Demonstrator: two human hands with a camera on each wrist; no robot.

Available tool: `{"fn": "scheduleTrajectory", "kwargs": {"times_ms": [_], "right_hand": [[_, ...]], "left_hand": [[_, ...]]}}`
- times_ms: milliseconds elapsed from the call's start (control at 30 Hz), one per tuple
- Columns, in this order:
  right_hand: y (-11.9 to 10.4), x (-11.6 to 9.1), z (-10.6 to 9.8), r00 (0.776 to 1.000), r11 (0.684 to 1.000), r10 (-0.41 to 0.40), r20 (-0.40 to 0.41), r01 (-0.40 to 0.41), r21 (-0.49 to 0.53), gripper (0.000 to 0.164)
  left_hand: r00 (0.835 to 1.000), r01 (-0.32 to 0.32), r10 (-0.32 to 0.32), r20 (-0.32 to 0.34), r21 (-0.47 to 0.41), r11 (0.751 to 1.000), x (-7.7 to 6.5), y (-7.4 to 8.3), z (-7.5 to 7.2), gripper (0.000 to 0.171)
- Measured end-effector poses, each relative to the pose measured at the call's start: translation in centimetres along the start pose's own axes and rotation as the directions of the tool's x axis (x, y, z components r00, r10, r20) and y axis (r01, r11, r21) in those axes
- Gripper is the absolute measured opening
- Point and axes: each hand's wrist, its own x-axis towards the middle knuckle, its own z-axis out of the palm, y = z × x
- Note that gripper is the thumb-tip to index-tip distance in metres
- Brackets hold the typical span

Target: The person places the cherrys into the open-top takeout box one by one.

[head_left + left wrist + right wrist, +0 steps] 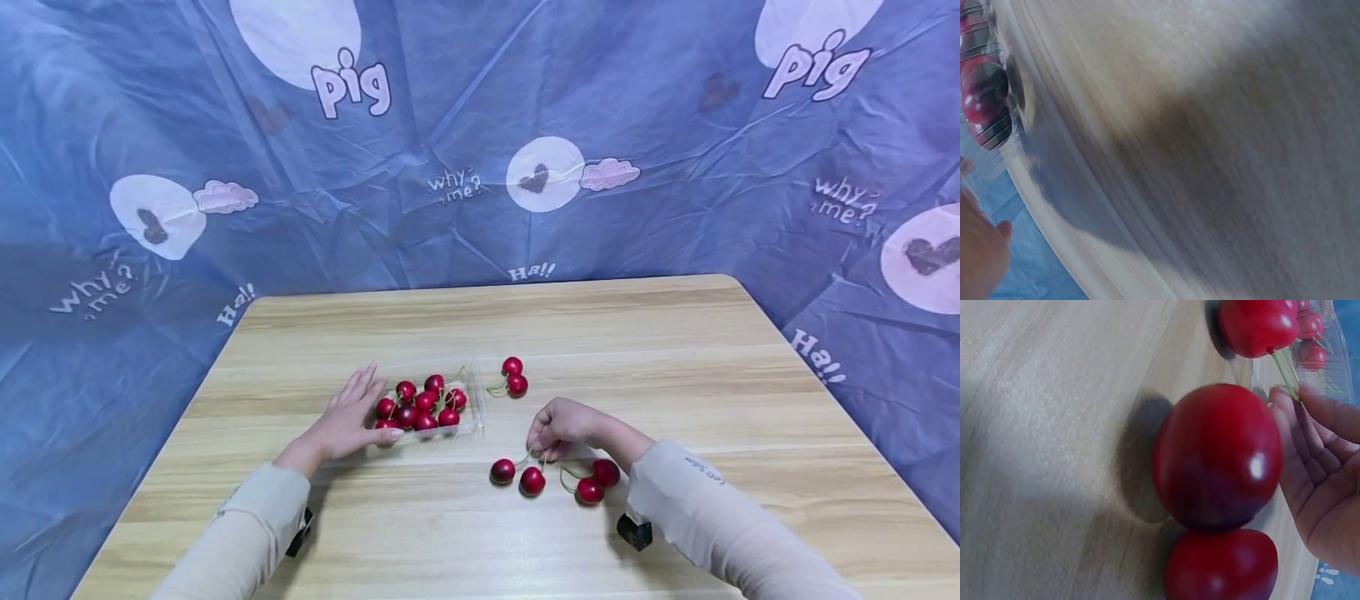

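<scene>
A clear plastic container with several red cherries inside stands left of the table's middle. My left hand rests against its left end, fingers stretched along the far side and thumb by the near edge. My right hand pinches the green stem of a pair of cherries between thumb and fingers. Those fruits hang low at the tabletop; whether they touch it I cannot tell. Just right of them lies another joined pair, large in the right wrist view.
Two more cherries with stems lie right of the container, farther back. The wooden table has rounded far corners, and a blue printed cloth hangs behind and beside it. A small black device sits at the right wrist.
</scene>
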Motion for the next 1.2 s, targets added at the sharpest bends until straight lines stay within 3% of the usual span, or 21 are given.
{"fn": "scheduleTrajectory", "kwargs": {"times_ms": [500,833,1200], "right_hand": [[-0.7,-0.3,-0.1,0.994,0.995,-0.096,0.048,0.095,0.041,0.01],[-1.6,-0.1,-0.1,0.983,0.981,-0.183,0.006,0.182,0.063,0.01],[-4.1,0.9,-0.1,0.965,0.962,-0.24,-0.102,0.25,0.107,0.017]], "left_hand": [[1.0,0.008,-0.008,0.006,0.001,1.0,-0.2,0.1,-0.3,0.094],[1.0,0.015,-0.015,0.01,0.002,1.0,-0.1,0.2,-0.1,0.095],[1.0,0.023,-0.023,0.0,-0.013,1.0,-0.2,0.3,-0.1,0.095]]}}
